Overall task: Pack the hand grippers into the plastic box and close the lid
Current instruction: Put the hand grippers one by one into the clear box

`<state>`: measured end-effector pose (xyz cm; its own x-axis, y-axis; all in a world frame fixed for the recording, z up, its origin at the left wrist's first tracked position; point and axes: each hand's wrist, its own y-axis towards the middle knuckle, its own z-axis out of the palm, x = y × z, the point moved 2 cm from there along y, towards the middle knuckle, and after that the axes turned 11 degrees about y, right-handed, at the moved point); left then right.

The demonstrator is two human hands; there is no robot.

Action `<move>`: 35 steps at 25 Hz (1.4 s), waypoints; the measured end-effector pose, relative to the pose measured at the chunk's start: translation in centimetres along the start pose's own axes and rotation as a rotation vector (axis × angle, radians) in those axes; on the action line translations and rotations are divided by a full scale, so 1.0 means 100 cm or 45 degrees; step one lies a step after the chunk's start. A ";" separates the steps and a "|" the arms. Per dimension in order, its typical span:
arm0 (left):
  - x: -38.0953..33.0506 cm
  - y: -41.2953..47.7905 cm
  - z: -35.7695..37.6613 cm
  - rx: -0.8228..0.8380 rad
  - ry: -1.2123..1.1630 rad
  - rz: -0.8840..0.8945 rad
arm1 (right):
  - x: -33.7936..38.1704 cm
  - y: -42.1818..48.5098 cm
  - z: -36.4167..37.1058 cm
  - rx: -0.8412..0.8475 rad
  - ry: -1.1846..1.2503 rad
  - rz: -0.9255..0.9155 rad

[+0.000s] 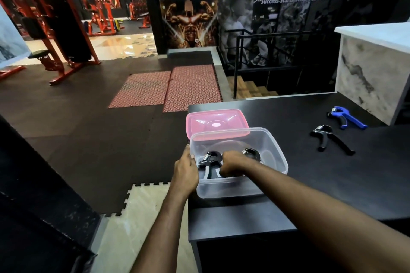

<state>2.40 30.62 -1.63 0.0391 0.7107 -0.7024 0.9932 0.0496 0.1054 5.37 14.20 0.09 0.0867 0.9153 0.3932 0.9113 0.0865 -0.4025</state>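
A clear plastic box [273, 150] stands near the left edge of a black table [332, 179]. Its pink lid [215, 123] lies behind it, partly under the box's far rim. Inside the box a black hand gripper [209, 162] lies at the left. My right hand [235, 165] is inside the box, closed around a second black hand gripper [251, 154] whose spring end shows past my knuckles. My left hand [185, 172] grips the box's left wall. On the table to the right lie another black hand gripper [328, 138] and a blue hand gripper [346, 116].
A white marble-patterned counter [372, 68] rises at the table's far right. Left of the table the floor drops away to black mats and a red patterned mat [168, 88]. A stair railing [266, 51] and red gym machines [55, 29] stand farther off.
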 end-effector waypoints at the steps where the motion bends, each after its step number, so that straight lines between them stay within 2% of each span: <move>1: 0.000 0.000 0.001 0.000 0.003 -0.005 | 0.001 0.003 0.006 0.000 -0.024 -0.002; 13: -0.002 -0.001 0.002 -0.025 0.026 -0.045 | -0.004 0.014 0.013 -0.045 -0.119 -0.026; 18: -0.007 -0.004 -0.001 -0.011 0.056 -0.070 | -0.002 0.008 0.008 0.087 -0.159 -0.093; 25: -0.017 -0.005 -0.001 0.070 0.134 -0.048 | -0.017 -0.004 -0.006 -0.028 -0.071 -0.071; 29: -0.030 -0.001 0.005 0.117 0.240 -0.037 | -0.039 -0.010 -0.028 -0.230 0.223 -0.060; 32: -0.049 0.007 0.010 -0.024 0.392 0.006 | -0.064 -0.021 -0.058 -0.571 0.346 -0.088; 35: -0.083 0.017 0.021 -0.178 0.464 0.115 | -0.101 -0.032 -0.087 -0.817 0.418 -0.044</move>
<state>3.98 23.28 2.89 0.0594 0.9177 -0.3928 0.9621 0.0523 0.2676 5.03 1.24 4.60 0.0783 0.7420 0.6658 0.9637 -0.2273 0.1401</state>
